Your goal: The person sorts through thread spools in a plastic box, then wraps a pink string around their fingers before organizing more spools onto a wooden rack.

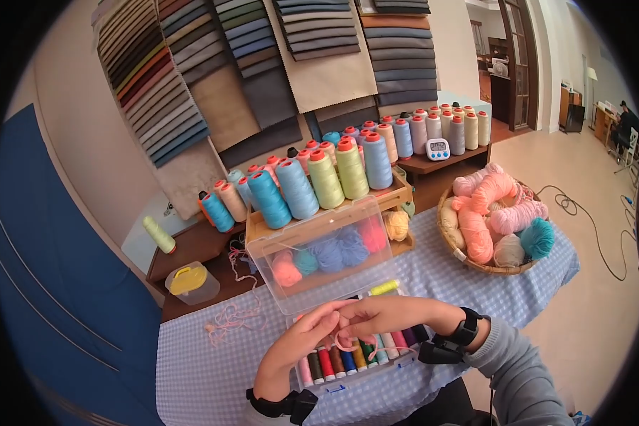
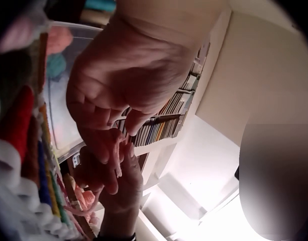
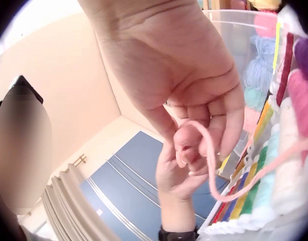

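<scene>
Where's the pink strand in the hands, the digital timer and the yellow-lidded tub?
Pink strand [image 3: 211,170], right wrist view: its hanging loop.
Digital timer [image 1: 438,149], head view: its front face.
Yellow-lidded tub [image 1: 189,280], head view: its lid.

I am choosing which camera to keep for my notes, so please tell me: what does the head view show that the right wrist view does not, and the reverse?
Only the head view shows the woven basket and the white timer.

Only the right wrist view shows the beige curtain and the palm side of the right hand.

Both show the left hand, the pink strand, the thread spools and the clear plastic lid.
</scene>
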`<state>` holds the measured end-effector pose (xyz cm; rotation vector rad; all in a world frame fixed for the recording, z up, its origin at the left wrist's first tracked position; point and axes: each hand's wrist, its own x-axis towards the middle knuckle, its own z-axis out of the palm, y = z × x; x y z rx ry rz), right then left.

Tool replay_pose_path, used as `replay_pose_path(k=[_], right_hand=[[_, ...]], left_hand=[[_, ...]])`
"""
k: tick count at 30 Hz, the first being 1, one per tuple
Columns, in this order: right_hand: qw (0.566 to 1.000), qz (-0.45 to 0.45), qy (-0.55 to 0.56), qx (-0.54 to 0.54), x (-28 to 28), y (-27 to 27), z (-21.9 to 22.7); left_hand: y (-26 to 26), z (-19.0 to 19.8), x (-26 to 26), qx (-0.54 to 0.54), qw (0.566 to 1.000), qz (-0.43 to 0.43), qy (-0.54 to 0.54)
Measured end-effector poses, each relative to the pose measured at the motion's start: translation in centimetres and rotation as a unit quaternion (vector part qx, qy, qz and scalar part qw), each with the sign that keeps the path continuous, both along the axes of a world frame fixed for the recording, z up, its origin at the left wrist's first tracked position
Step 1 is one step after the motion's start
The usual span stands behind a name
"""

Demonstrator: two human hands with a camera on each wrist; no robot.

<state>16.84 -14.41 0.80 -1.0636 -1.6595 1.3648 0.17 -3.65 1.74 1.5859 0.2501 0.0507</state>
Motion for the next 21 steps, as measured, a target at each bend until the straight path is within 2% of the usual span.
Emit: replay_pose_path(k=[1,6,9,15,19,21], right_hand=[[1.000,-0.002,0.019,0.013,0.1,0.1,0.0],[0.998,-0.031,0.049,0.010,1.3,0.4,-0.8],[0.977,-0.074,0.170,-0.102,1.5,-0.2,0.1],[0.943,-0.058,0.287,-0.160,1.9,-0.3,-2.7],[0.931,0.006,0.312,-0.192,2.2,-0.6,-2.8],[0.961,0.004,0.226,-0.160,1.6,-0.8,-2.7]], left_hand=[[0.1,-0.3,0.0,-0.050,0.999,0.006,-0.011],[0.2,-0.8,-0.1,-0.049,0.997,0.043,-0.050],[0.3,-1.0,0.0,-0.069,0.994,0.073,-0.046],[0.2,-1.9,0.6,-0.131,0.988,0.069,-0.037],[0.0,-2.0,0.9,-0.158,0.985,0.066,-0.032],[-0.2,-2.1,0.8,-0.154,0.986,0.063,-0.032]])
